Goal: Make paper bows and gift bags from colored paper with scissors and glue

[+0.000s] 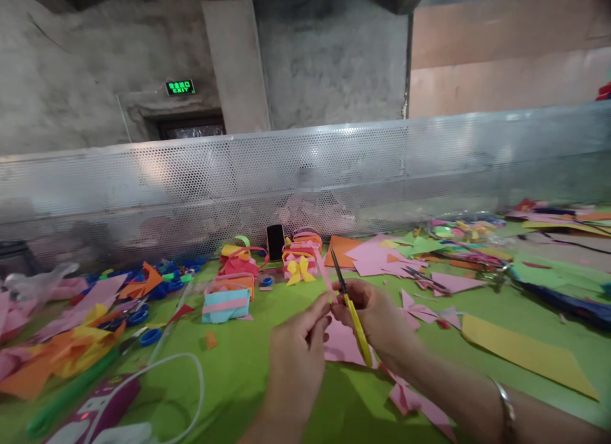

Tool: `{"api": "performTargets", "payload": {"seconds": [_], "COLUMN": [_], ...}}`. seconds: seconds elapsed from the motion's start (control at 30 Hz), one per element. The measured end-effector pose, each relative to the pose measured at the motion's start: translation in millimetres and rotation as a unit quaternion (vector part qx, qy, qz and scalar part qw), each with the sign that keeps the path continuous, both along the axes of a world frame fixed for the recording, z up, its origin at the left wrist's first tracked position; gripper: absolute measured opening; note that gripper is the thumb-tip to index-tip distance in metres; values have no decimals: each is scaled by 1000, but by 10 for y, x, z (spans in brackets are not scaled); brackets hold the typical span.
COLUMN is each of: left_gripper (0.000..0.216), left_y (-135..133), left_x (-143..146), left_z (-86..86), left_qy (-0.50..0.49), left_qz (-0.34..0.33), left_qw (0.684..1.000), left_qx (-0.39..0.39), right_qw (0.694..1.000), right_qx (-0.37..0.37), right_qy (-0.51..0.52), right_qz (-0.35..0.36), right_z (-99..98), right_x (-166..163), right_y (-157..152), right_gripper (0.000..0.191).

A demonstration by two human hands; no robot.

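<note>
My left hand [298, 352] is closed in a pinch on a narrow pink paper strip [325, 278] that rises from between the fingertips. Tucked in my right hand [382, 320] is a pair of yellow-handled scissors [359, 333], their dark blades pointing up and away. The right fingertips meet the left ones at the strip's lower end. Under the hands lies a pink paper sheet [341, 342]. Beyond them stand small paper bags, among them a pink one with a yellow bow [299, 270] and a light blue one with a pink band [226, 305].
A phone [275, 242] stands upright near the perforated metal panel [238, 189]. Coloured paper scraps cover both sides, with a yellow sheet [525, 352] at right. Other scissors [429, 280] lie behind the right hand. A purple power strip [102, 406] with a white cable sits front left.
</note>
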State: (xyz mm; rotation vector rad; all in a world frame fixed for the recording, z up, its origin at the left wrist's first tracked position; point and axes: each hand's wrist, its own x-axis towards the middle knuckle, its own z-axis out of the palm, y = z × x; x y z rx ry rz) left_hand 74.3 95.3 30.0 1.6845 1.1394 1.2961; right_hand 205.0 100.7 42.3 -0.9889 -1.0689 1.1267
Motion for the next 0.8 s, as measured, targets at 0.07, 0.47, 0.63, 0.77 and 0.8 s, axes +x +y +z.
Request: {"api": "performTargets", "payload": {"seconds": [0.07,0.47,0.63,0.77,0.8], "left_gripper": [36,11,16,19,19], "left_y": [-24,89,95,96,94], "left_x": [-4,-62,-87,-92,-92], "left_z": [-40,197,206,182,183], "left_qy": [48,-117,-224,-234,-233], "left_qz": [-3,72,1,-25,-25], "left_qw": [997,987,954,947,947], "left_qx": [63,-77,-201,-220,-218], "right_qw": [1000,999,999,999,999], "right_qx": [21,-15,-16,-11,-9], "right_qy": [-18,-45,-24,-16,-11], "right_qz": [2,7,45,47,51], "right_z": [2,43,8,13,16], "right_x": [2,5,-10,-18,-16], "right_y": [-6,-58,-60,-81,-83], "right_gripper": [26,33,37,35,33]}}
